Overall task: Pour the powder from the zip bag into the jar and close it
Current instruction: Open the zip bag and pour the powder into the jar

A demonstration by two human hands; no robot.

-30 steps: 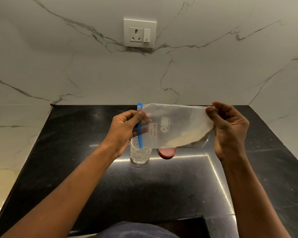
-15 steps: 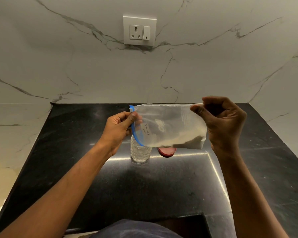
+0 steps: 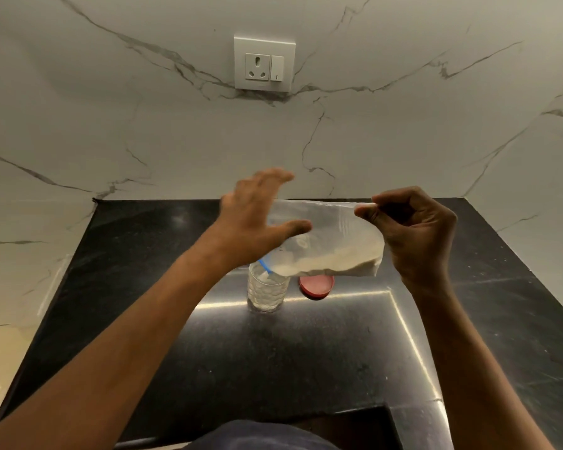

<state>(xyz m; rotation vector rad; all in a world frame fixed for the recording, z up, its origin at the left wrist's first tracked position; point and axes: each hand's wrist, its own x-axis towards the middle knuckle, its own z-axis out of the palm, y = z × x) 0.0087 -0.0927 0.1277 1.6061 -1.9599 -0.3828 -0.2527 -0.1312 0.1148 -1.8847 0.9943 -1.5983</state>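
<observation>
The left hand [image 3: 257, 219] has let go of the zip bag [image 3: 325, 245]: where half a second ago it pinched the blue zip edge, it now hovers with fingers spread and blurred in front of the bag's left part, apparently touching nothing, though the blur makes contact hard to rule out. The right hand [image 3: 413, 228] alone carries the bag, thumb and forefinger pinched on its upper right corner. With the left end dropped, the bag hangs tilted, its blue zip end [image 3: 264, 266] pointing down into the mouth of the clear jar [image 3: 267, 290], and the pale powder [image 3: 332, 263] has slid from the right corner along the lower edge toward that opening. That suggests pouring is just starting; little powder, if any, can be made out in the jar. The red lid [image 3: 316, 285] lies on the black tabletop [image 3: 306, 358] just right of the jar, so closing is not yet done.
</observation>
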